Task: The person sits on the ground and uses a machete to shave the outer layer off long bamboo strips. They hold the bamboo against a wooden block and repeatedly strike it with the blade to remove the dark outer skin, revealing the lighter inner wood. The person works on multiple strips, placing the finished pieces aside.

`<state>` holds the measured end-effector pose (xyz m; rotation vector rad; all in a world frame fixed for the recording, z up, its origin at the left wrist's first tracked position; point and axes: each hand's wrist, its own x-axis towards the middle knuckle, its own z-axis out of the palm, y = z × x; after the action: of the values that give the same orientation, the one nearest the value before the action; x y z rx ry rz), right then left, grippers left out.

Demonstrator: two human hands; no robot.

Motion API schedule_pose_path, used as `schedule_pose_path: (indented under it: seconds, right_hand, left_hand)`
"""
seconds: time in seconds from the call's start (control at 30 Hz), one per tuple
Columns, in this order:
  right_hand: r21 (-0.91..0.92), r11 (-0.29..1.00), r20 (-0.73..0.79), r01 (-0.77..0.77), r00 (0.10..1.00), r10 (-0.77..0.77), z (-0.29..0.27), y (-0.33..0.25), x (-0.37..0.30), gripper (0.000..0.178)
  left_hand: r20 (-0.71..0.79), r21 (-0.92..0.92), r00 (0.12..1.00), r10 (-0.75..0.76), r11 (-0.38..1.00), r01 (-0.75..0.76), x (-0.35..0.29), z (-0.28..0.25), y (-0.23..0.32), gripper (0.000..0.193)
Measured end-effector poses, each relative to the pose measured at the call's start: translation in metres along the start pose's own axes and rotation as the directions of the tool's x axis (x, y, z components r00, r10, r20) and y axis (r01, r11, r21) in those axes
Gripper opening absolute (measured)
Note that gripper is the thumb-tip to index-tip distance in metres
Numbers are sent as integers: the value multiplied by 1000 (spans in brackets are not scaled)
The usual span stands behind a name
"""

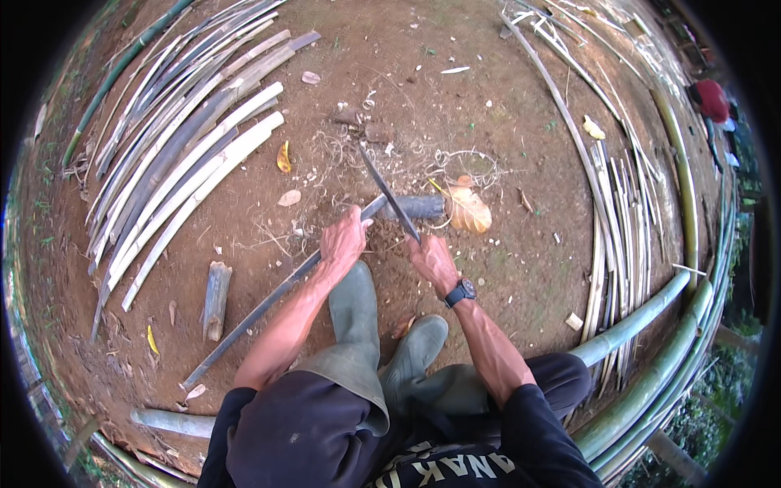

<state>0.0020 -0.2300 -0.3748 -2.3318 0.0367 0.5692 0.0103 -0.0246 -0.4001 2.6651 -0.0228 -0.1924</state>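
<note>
**All eyes on the crossing near the centre**

With twelve o'clock set at the top of the view, a long, dark bamboo strip is held on the slant, its upper end near the middle and its far end pointed toward eight o'clock. Close to that upper end it is gripped by the left hand, fingers closed around it — how the thumb is set cannot be told. A knife is grasped by the right hand, the fist wrapped about its handle, and the blade is aimed at eleven o'clock. Blade and strip are crossed here, beside a bamboo section laid just toward one o'clock; whether the two are touching cannot be seen.

So how should it be played? With the crossing this near, the left fingertips are best tucked well behind the edge. The strip should be braced firmly before any pressure is applied, and strokes are best sent away toward twelve — never toward the boots at six. Short, even passes look to be preferred; by a forced one, the blade could be made to skid. More slats are laid out at ten o'clock.
</note>
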Motion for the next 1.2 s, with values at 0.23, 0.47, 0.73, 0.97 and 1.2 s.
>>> schedule_pose_path:
  seconds: [0.23, 0.47, 0.73, 0.97, 1.2]
  right_hand:
    - [97, 992, -202, 76, 978, -55, -11, -36, 0, 44]
    - [61, 998, -32, -24, 999, 26, -7, -24, -3, 41]
    - [-36, 999, -36, 29, 999, -31, 1, -7, 3, 42]
    - [114, 989, -176, 91, 982, -70, -9, -38, 7, 45]
    - [-7, 1000, -65, 30, 997, -30, -6, -27, 5, 43]
  left_hand:
    - [36, -19, 999, -35, 999, 36, 0, -7, 6, 31]
    - [-57, -21, 998, 13, 1000, -14, -4, 0, -2, 31]
    - [41, -20, 999, -31, 999, 32, 0, -7, 5, 31]
    - [33, -27, 999, -33, 999, 34, -2, -7, 3, 29]
    - [-1, -11, 1000, -4, 1000, 4, -3, -3, 3, 29]
